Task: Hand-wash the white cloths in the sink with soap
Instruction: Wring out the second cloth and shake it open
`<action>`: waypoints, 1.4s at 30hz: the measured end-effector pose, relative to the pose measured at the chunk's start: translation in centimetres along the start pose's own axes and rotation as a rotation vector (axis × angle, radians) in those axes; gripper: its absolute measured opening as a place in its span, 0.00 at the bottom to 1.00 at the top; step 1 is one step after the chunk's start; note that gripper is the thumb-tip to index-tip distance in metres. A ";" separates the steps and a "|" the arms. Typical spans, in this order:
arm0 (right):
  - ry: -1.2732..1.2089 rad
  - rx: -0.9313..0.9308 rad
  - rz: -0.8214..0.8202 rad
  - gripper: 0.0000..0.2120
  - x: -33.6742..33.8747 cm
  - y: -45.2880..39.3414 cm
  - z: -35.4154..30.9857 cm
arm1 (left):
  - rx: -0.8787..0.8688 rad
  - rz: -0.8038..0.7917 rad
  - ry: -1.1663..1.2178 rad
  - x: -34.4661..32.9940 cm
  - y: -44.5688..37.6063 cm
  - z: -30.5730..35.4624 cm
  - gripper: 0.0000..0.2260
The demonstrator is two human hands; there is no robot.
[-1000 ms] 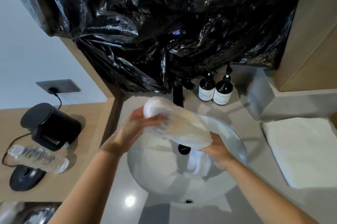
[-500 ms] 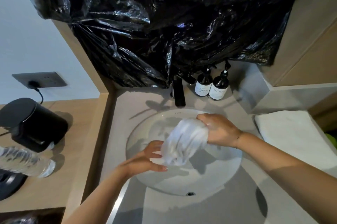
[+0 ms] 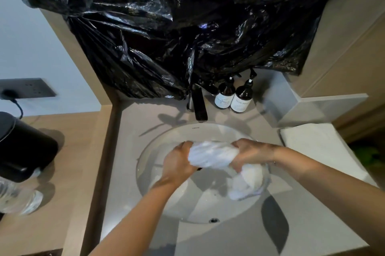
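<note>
Left hand [image 3: 179, 162] is curled round the left end of the white cloth [image 3: 212, 154], held over the sink [image 3: 158, 199]. The bunched cloth is stretched between both sets of fingers. Right hand [image 3: 252, 151] is clamped on the right end; below its fingers the rest of the cloth is draped into the basin. Soap bottles [image 3: 232, 99] are seen beyond the fingers.

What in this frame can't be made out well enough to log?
- Head view: labels on the two pump bottles are too small and blurred to read.
- Sink drain: hidden by the white cloth, gripped by left hand and right hand.
- Wall behind: covered by black plastic sheet.
- Water bottle: cut off by left edge.
- Soap: not discernible.
</note>
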State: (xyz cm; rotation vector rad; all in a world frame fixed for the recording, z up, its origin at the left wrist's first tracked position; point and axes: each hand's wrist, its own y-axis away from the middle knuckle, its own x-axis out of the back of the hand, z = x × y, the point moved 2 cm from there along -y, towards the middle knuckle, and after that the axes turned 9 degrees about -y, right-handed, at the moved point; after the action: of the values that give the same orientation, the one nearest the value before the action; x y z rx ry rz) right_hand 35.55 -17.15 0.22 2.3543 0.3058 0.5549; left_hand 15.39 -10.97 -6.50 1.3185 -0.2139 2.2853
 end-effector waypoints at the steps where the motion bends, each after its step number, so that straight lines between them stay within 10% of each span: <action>1: -0.094 -0.045 -0.077 0.15 -0.5 -0.1 0.6 | -0.062 0.057 -0.084 0.7 -0.3 -0.3 0.15; 8: -0.510 -0.216 -0.275 0.17 -2.1 -2.1 3.3 | -0.236 0.206 -0.405 1.1 -1.7 -0.1 0.20; 14: -0.128 0.046 -0.177 0.36 -2.6 -1.8 2.8 | -0.262 0.151 -0.387 1.9 -1.9 1.6 0.13; 18: -0.105 0.192 -0.246 0.15 -3.7 -1.9 1.5 | -0.437 0.211 -0.412 1.7 -2.1 4.0 0.11; 26: -0.334 0.250 -0.031 0.23 -3.1 -3.3 0.3 | -0.572 0.250 -0.444 3.0 -3.0 3.9 0.19; 29: -0.204 0.245 0.004 0.15 -2.8 -3.4 -0.4 | -0.625 0.025 -0.339 4.7 -2.3 1.9 0.28; 33: 0.146 0.330 0.023 0.12 -2.8 -3.3 -1.5 | -0.253 -0.744 0.209 7.6 -1.7 -1.1 0.34; 42: 0.613 0.431 0.018 0.16 -2.0 -1.7 -3.7 | -0.143 -1.016 0.370 2.5 -0.8 0.1 0.41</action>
State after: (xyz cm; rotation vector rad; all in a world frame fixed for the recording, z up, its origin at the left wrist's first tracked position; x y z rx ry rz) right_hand 31.91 -14.56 0.95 2.5333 0.7413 1.3313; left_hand 14.80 -9.45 -4.41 0.6489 0.3450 1.5313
